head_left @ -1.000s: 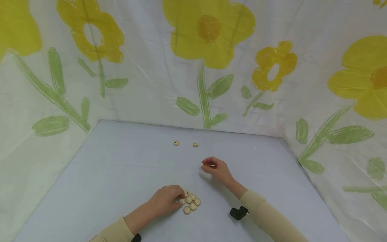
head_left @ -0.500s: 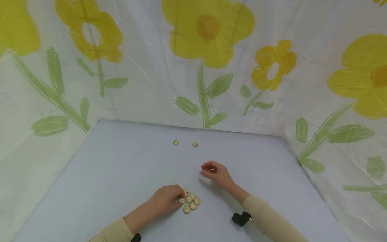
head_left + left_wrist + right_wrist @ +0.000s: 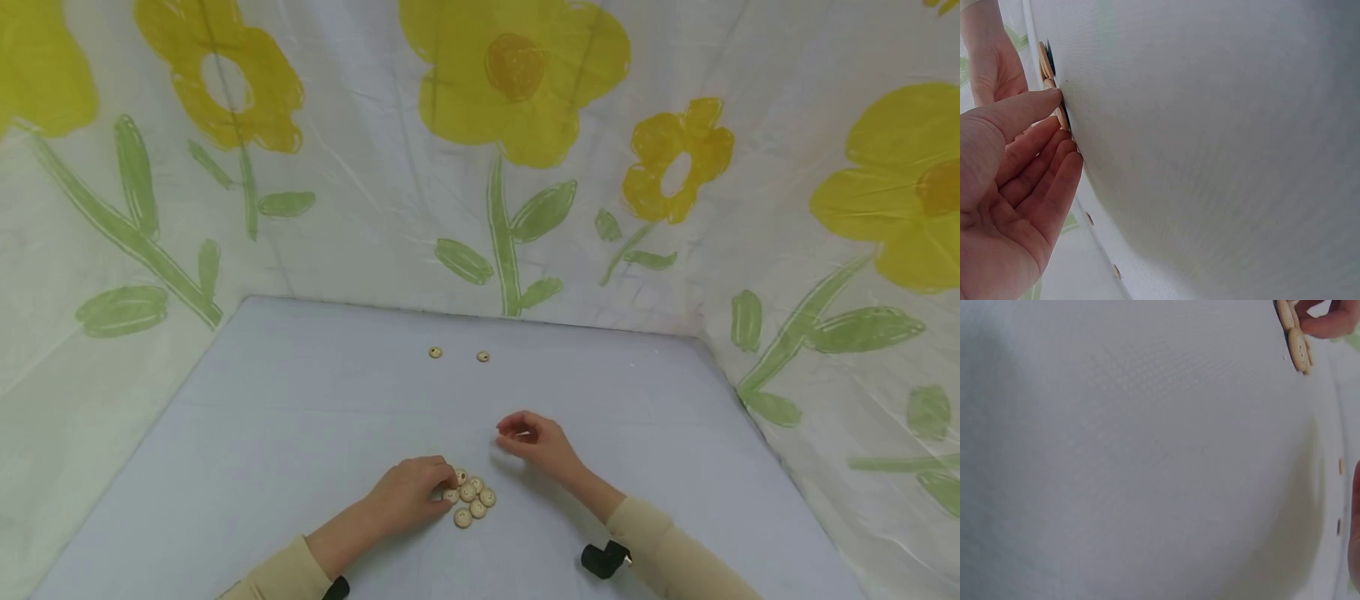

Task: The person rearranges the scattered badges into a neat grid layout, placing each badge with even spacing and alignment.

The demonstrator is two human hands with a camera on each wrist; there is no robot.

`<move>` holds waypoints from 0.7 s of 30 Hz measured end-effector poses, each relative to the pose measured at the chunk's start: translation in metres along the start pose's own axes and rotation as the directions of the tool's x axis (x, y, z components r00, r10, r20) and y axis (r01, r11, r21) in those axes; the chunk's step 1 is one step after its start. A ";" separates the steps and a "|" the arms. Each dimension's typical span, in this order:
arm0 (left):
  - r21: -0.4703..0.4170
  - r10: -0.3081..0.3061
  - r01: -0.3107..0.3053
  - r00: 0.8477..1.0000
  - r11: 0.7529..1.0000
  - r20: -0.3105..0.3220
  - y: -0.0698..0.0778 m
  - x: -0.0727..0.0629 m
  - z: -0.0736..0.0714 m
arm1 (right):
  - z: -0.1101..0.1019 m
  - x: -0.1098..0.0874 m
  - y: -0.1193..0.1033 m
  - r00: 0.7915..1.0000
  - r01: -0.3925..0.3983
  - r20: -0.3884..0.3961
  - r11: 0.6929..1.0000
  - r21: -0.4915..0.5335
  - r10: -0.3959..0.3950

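Observation:
Several round, button-like wooden discs [image 3: 468, 492] with rimmed edges and small dark marks lie in a close cluster on the pale tabletop. My left hand [image 3: 408, 495] rests at the cluster's left side, thumb and fingertips around the edge of one wooden disc [image 3: 451, 496]. The left wrist view shows that disc [image 3: 1064, 119] edge-on between thumb and fingers. My right hand [image 3: 542, 443] hovers above the table, right of and beyond the cluster, fingers loosely curved with nothing visible in them. Only a sliver of that right hand [image 3: 1355, 531] shows in its own wrist view.
Two similar discs lie apart near the back edge, a left one [image 3: 435, 352] and a right one [image 3: 483, 357]. A white curtain [image 3: 360, 225] with yellow flowers stands behind and beside the table [image 3: 300, 450]. A black wrist camera [image 3: 604, 559] hangs below the right sleeve.
My right hand has drawn back toward the front of the table, away from the two far discs, keeping its loose curve. My left hand has stayed in place at the cluster.

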State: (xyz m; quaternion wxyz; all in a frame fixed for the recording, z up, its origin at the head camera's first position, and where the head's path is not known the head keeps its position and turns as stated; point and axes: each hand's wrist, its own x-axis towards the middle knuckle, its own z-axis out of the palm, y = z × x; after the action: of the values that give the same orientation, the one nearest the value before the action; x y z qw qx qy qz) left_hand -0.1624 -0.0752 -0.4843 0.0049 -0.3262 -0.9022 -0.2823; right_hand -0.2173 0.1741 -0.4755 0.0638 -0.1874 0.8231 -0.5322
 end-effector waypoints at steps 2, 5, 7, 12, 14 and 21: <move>0.000 -0.001 0.001 1.000 1.000 0.000 0.000 0.000 0.000 | 0.000 -0.005 -0.009 1.000 0.003 0.012 1.000 0.007 -0.003; 0.000 -0.004 0.004 1.000 1.000 0.002 0.000 0.000 0.001 | 0.001 -0.009 -0.013 1.000 0.002 0.019 1.000 0.005 -0.002; -0.001 -0.002 0.002 1.000 1.000 0.001 0.000 0.000 0.001 | 0.002 -0.010 -0.013 1.000 0.006 0.022 1.000 0.007 -0.006; -0.003 -0.002 0.002 1.000 1.000 0.003 0.000 0.000 0.000 | 0.005 -0.014 -0.011 0.999 0.011 0.038 0.999 0.039 -0.012; -0.001 -0.004 0.004 1.000 1.000 0.003 -0.001 0.000 0.000 | 0.007 -0.015 -0.009 0.999 0.017 0.043 0.999 0.044 -0.019; 0.000 -0.011 0.011 1.000 1.000 0.001 -0.001 -0.001 -0.001 | 0.010 -0.021 -0.014 0.996 0.046 0.073 0.998 0.051 -0.050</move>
State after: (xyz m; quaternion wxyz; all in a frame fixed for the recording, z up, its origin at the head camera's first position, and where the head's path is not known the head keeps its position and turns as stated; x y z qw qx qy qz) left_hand -0.1624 -0.0761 -0.4842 0.0031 -0.3213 -0.9040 -0.2820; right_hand -0.1915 0.1678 -0.4689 0.0861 -0.2251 0.8021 -0.5464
